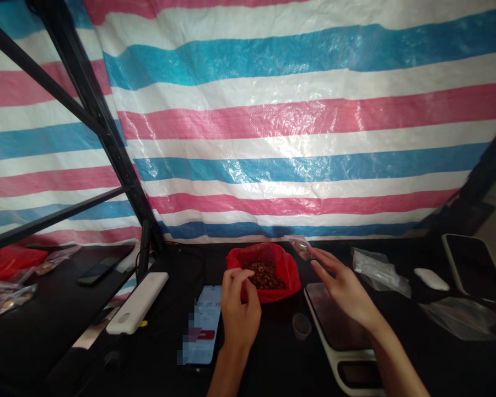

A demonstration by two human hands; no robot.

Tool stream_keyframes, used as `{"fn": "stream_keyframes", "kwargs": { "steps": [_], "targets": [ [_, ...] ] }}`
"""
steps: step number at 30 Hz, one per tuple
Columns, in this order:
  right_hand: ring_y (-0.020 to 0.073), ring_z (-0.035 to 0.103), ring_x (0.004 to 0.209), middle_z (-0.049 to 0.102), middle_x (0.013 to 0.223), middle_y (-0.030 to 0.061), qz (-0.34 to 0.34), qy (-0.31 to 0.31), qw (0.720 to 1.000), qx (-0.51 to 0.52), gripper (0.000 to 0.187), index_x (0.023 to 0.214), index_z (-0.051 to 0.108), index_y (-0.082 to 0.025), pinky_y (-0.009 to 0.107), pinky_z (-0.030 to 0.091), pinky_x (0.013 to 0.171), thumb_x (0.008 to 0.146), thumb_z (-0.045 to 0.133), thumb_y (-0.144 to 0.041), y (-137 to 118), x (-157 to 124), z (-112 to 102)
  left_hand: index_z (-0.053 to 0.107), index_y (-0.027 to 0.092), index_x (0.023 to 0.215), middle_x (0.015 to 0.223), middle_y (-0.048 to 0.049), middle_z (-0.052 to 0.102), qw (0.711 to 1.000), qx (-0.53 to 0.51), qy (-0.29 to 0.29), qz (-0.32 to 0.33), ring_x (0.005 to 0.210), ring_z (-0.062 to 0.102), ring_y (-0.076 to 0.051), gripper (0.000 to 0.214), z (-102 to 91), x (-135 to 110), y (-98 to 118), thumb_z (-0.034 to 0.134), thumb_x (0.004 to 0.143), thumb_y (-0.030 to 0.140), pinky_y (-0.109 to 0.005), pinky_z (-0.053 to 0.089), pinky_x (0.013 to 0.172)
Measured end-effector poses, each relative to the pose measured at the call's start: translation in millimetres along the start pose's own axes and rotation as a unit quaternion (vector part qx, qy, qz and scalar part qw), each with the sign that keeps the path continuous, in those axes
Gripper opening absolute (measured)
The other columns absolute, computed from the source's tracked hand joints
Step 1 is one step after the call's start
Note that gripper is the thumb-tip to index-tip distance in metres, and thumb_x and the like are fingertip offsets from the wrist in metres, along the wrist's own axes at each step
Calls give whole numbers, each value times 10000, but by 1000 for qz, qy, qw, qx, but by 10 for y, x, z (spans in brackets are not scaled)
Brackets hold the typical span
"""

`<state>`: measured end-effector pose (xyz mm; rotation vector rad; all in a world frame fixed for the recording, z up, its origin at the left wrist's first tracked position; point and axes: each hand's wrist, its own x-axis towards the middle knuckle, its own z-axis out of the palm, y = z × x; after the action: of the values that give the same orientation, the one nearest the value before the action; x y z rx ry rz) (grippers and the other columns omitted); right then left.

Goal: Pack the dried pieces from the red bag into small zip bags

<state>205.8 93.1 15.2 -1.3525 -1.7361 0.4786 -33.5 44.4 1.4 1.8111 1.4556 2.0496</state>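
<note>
A small clear plastic bag (301, 247) with brown pieces in it hangs from the fingertips of my right hand (347, 292), raised above a kitchen scale (334, 322). My left hand (240, 306) is at the front rim of a red plastic bag (287, 270). Its fingers are curled together, and whatever they may hold is hidden. Inside the red bag lie many small brown pieces (267, 274), which look like nuts or dried fruit. Between my hands a small clear plastic cup (301, 326) stands beside the scale.
Left of my left hand lies a lit phone (204, 325), with a white power strip (138, 303) farther left. Clear plastic bags (380, 271), a white mouse (431, 279) and a tablet-like device (475, 267) lie right. A black metal frame (103, 132) rises at left before a striped sheet (273, 116).
</note>
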Motion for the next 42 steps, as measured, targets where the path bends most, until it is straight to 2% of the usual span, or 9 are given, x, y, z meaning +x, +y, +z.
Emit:
{"fn": "stream_keyframes", "kwargs": {
  "steps": [3,5,7,11,17,22,28,34,42],
  "targets": [
    [261,665,1217,724,1294,80,-12,-11,988,156,360,1182,773,-279,385,525,1050,917,653,-492,-276,-192,16,647,205,925,809,-24,615,964,-169,-80,-189,723,607,-159,196,45,25,43,579,980,381,-274,479,662],
    [242,719,1077,779,1133,76,-12,-50,975,218,272,1027,819,-269,354,560,975,890,701,-472,-435,-254,81,588,198,851,678,6,577,884,-307,-140,-325,569,558,-136,412,82,44,38,573,937,601,-247,422,524],
    [229,732,989,793,1040,73,-13,-78,964,254,230,939,830,-257,331,576,911,866,733,-452,-536,-265,149,506,209,759,575,46,511,805,-394,-144,-420,466,510,-117,541,101,59,19,648,811,729,-222,351,437],
    [212,725,910,788,966,66,-22,-95,957,274,209,886,828,-242,297,574,818,846,753,-432,-578,-243,201,453,220,760,545,78,506,748,-433,-152,-480,418,490,-96,568,35,85,12,844,662,620,-194,297,400],
    [209,702,838,782,883,42,-3,-73,971,228,202,895,806,-231,308,564,785,839,749,-416,-559,-268,205,540,188,898,642,51,579,688,-484,-227,-491,528,551,-86,401,-126,98,5,863,732,359,-179,346,481],
    [221,710,920,772,954,48,-44,-21,976,214,158,891,782,-244,332,564,871,885,697,-377,-591,-248,285,599,161,891,716,1,639,703,-472,-276,-455,605,618,-112,310,-183,99,-22,820,809,362,-211,420,554],
    [202,681,938,706,985,56,-113,118,976,147,148,940,760,-259,316,540,870,946,618,-303,-738,-290,350,601,164,793,737,-24,699,763,-470,-204,-393,684,657,-130,319,-188,145,53,846,799,368,-235,487,661],
    [184,681,925,705,999,40,-127,-7,980,155,147,1032,735,-272,285,544,831,974,606,-311,-940,-435,480,678,151,777,724,-19,716,816,-423,-163,-358,708,666,-136,311,-126,105,54,887,744,379,-246,507,726],
    [201,691,899,740,990,28,-78,-45,987,129,131,981,727,-271,326,541,859,946,635,-358,-864,-416,570,680,153,692,669,-13,691,836,-381,-175,-354,630,596,-121,368,-114,85,22,888,713,456,-236,462,635]
  ]
}}
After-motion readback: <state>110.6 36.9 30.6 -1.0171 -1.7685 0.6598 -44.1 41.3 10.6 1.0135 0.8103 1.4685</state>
